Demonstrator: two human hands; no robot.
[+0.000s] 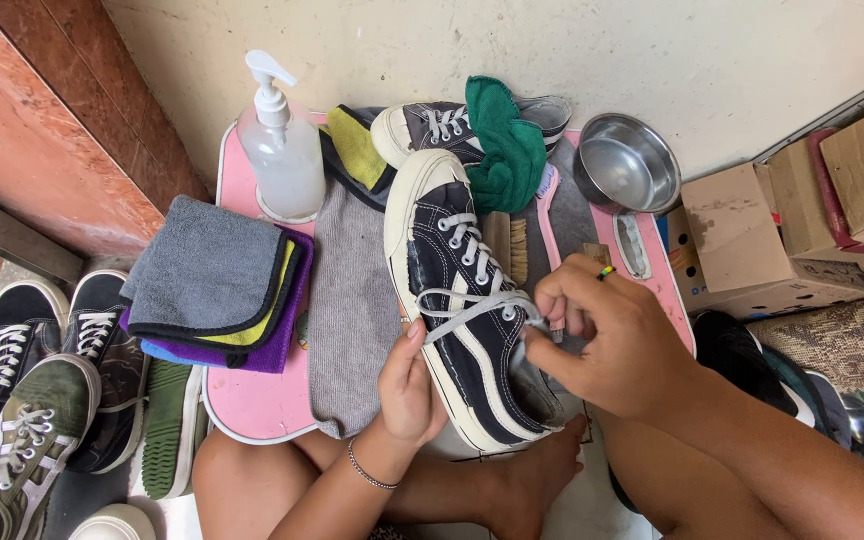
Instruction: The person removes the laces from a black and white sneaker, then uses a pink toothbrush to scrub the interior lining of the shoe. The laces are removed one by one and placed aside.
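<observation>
Right hand (607, 340): nearest the lens, fingers pinched together on the white lace (477, 305) at the top eyelets of the navy sneaker (467, 310); a coloured ring shows on one finger.
Left hand (407, 385): cupped against the sneaker's left side, thumb on the white sole edge, steadying it; a thin bracelet circles the wrist.
Navy sneaker: lies toe-away on a grey cloth (352, 310) spread over the pink tray table (252, 400), heel toward the person's lap.
Behind the shoe: a second sneaker (432, 128) with a green cloth (502, 140) draped over it, and a yellow-and-black cloth (357, 150) just beside.
Right of the shoe: a wooden brush (512, 245) and a pink-handled brush (547, 215), partly hidden by the right hand; a steel bowl (627, 165) further back.
Left of the shoe: a clear pump bottle (282, 150) and a stack of folded cloths (217, 285), grey on top.
Floor, left: several other sneakers (42, 390) crowded together.
Floor, right: cardboard boxes (792, 220).
</observation>
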